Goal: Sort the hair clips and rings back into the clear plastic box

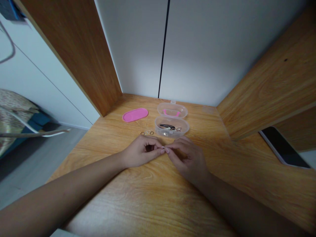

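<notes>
Both hands rest on the wooden desk (138,197) and meet at the fingertips. My left hand (142,152) is curled, thumb and forefinger pinched. My right hand (187,156) pinches too, its fingertips touching the left's around a tiny pale item that I cannot make out. Just beyond the left hand lie a few small rings (147,133) on the desk. Behind the hands stands an open clear plastic case (172,126) holding dark and metallic small items, with its hinged lid (172,110) showing something pink inside.
A pink oval pad (135,115) lies at the back left of the desk. Wooden side panels (81,56) rise on both sides and a white wall closes the back. A dark phone (281,146) lies on the lower shelf at right.
</notes>
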`<action>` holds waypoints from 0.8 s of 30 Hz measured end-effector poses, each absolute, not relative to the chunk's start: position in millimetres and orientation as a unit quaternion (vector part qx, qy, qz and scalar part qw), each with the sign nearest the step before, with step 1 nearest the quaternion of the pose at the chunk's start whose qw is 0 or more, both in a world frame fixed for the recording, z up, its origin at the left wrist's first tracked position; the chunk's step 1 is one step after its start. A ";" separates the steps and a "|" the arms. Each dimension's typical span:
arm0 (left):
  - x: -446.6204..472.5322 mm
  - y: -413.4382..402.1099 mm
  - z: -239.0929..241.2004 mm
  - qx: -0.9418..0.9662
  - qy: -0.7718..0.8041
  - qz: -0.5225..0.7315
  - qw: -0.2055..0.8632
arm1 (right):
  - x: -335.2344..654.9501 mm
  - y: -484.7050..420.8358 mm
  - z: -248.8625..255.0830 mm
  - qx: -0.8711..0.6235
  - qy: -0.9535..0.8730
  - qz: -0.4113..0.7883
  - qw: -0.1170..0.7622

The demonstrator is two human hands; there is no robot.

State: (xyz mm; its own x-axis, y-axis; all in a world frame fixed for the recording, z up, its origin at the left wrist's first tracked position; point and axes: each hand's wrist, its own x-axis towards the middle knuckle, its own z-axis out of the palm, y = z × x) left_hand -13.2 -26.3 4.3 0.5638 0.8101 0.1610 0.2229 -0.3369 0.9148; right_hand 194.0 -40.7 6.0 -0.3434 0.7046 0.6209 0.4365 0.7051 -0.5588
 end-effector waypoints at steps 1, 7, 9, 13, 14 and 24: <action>-13.2 -26.1 4.2 0.750 0.343 0.321 0.466 | 194.3 -40.6 5.6 -0.353 -0.806 0.148 0.452; -13.0 -25.4 2.8 0.694 0.350 0.356 0.519 | 195.3 -42.9 6.2 -0.336 -0.797 0.128 0.484; -13.0 -25.3 2.5 0.680 0.356 0.360 0.530 | 195.2 -43.5 6.8 -0.335 -0.797 0.115 0.489; -12.6 -24.6 3.3 0.683 0.343 0.359 0.536 | 194.5 -41.9 5.2 -0.327 -0.801 0.103 0.491; -12.5 -24.4 3.6 0.686 0.338 0.359 0.535 | 194.2 -41.3 4.5 -0.324 -0.801 0.102 0.493; -13.8 -24.5 5.7 0.705 0.325 0.350 0.524 | 193.7 -41.2 9.4 -0.339 -0.798 0.108 0.487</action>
State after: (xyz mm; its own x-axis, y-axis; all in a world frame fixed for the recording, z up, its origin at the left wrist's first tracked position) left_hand -13.8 -24.5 5.7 0.5437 0.8250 0.1538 0.0908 -0.2400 0.9665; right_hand 193.7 -41.2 9.4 -0.2956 0.6457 0.7041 0.4351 0.7471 -0.5025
